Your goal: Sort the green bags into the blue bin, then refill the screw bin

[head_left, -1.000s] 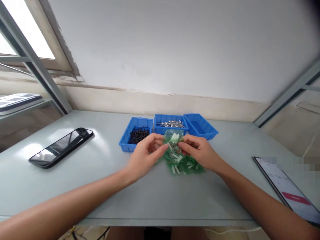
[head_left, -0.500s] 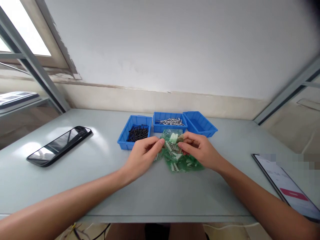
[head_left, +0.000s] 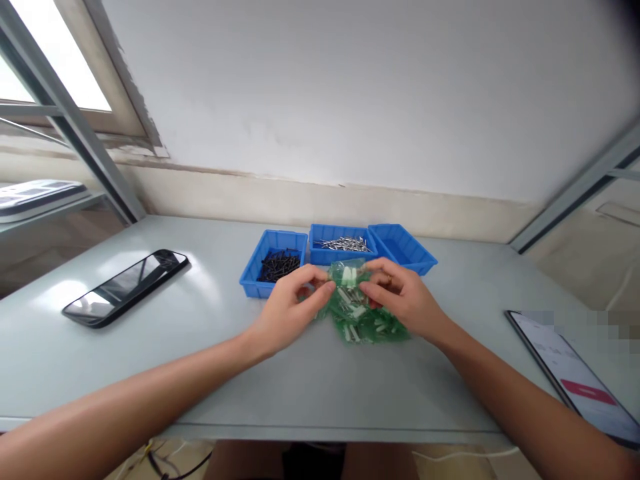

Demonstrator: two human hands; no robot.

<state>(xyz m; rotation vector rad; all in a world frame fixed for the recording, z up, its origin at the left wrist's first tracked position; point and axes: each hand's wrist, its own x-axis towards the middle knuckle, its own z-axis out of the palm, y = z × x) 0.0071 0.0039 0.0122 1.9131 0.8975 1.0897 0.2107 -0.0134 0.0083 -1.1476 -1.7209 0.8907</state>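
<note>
Between my hands is a small clear-green plastic bag (head_left: 349,277) with white wall plugs and what look like screws inside. My left hand (head_left: 295,303) pinches its left edge between thumb and fingers. On the opposite edge, the thumb and fingers of my right hand (head_left: 400,293) are closed on the same bag; a ring shows on one finger. Beneath it, more green bags (head_left: 370,328) of similar pieces lie in a pile on the table. Just behind are a blue bin of black screws (head_left: 280,265) and a blue bin of silver screws or nails (head_left: 345,244).
A third blue bin (head_left: 405,250) stands angled at the back right, with no contents visible. A dark, glossy phone-like slab (head_left: 127,287) lies on the left of the grey table (head_left: 210,393). At the right edge lies a phone with a lit screen (head_left: 570,367). Metal posts flank the table.
My left hand has shifted slightly right, its fingers now higher along the bag's edge. Both hands keep hold of the bag. The whole view has moved slightly.
</note>
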